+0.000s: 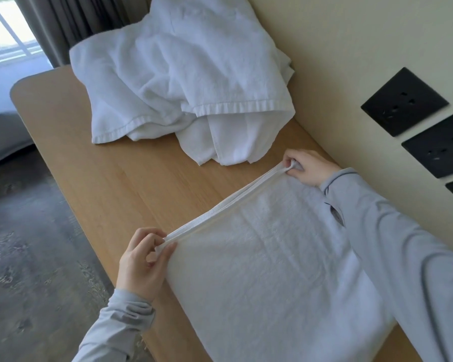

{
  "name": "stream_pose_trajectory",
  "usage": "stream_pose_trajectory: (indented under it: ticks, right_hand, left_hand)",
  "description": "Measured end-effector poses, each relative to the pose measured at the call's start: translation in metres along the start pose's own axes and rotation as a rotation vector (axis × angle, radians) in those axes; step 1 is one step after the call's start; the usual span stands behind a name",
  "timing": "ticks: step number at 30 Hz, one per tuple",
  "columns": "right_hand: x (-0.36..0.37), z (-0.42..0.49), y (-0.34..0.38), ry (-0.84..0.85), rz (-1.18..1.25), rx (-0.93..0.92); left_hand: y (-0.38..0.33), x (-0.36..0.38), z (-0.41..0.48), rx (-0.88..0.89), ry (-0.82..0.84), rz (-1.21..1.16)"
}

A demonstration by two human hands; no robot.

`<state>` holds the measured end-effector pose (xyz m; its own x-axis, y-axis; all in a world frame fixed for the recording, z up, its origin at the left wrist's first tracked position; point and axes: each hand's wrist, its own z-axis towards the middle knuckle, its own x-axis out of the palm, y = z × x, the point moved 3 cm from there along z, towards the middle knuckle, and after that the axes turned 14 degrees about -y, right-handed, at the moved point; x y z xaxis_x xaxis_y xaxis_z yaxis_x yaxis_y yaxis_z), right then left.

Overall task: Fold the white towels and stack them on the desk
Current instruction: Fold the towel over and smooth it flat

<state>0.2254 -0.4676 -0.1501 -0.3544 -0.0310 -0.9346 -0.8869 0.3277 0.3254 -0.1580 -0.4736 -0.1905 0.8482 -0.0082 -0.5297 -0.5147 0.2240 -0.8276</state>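
While my left hand [144, 259] pinches one corner of the towel [267, 257] between thumb and fingertips and my right hand [307, 167] curls round the other corner, the doubled hem [220, 209] runs taut between them. That small grip is the risk, I judge. Two layers meet at each corner, and if either pinch loosens, one layer could slide off the other and the fold would come out crooked. Pulling harder on one side could also skew the cloth, and its left side lies near the edge of the worktop [110, 184], where it might slip over.

From that hem the towel spreads back toward my body, flat on the wood between my forearms, with my right sleeve crossing over its right side. Beyond my hands, apart from the hem, the heap of unfolded white towels [183, 79] sits at the far end against the wall. A fold swung too far forward could snag it.
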Motion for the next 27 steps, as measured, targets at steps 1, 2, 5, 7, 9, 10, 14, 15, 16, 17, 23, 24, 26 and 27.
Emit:
stream_pose_trajectory:
  ticks: [1, 2, 5, 7, 9, 10, 14, 15, 16, 17, 23, 24, 26, 27]
  right_hand:
    - [0.001, 0.000, -0.001, -0.013, 0.007, 0.022]
    - [0.002, 0.000, -0.001, -0.028, 0.013, 0.050]
    - [0.009, -0.002, -0.004, -0.083, 0.029, 0.136]
    - [0.016, -0.004, -0.004, -0.129, 0.050, 0.179]
    - [0.025, -0.005, -0.002, -0.193, 0.053, 0.209]
    - [0.028, -0.006, 0.000, -0.248, 0.040, 0.229]
    - [0.031, -0.023, 0.019, -0.525, -0.249, 0.266]
    - [0.031, -0.032, 0.031, -0.598, -0.262, 0.222]
    - [0.035, -0.043, 0.047, -0.651, -0.207, 0.135]
    - [0.043, -0.057, 0.066, -0.670, -0.124, 0.014]
    - [0.104, -0.140, 0.113, -0.338, -0.024, -0.474]
    - [0.101, -0.136, 0.101, -0.307, -0.074, -0.464]
    - [0.088, -0.121, 0.069, -0.270, -0.181, -0.397]
    - [0.078, -0.112, 0.049, -0.262, -0.230, -0.329]
  left_hand:
    - [0.002, 0.000, 0.001, -0.010, -0.002, 0.018]
    - [0.003, 0.001, 0.002, -0.029, -0.007, 0.023]
    - [0.007, 0.005, 0.003, -0.117, -0.025, 0.013]
    - [0.009, 0.007, 0.004, -0.143, -0.030, 0.023]
    - [0.009, 0.007, 0.006, -0.155, -0.033, 0.043]
    - [0.007, 0.007, 0.007, -0.158, -0.038, 0.065]
    - [-0.017, 0.011, 0.000, -0.057, -0.143, 0.372]
    - [-0.028, 0.015, -0.006, 0.013, -0.171, 0.445]
    - [-0.041, 0.020, -0.013, 0.115, -0.165, 0.465]
    - [-0.053, 0.028, -0.022, 0.233, -0.117, 0.455]
    - [-0.057, 0.061, -0.054, 0.333, 0.315, 0.575]
    - [-0.052, 0.061, -0.054, 0.327, 0.334, 0.594]
    - [-0.044, 0.060, -0.054, 0.328, 0.341, 0.604]
    - [-0.043, 0.061, -0.054, 0.325, 0.339, 0.598]
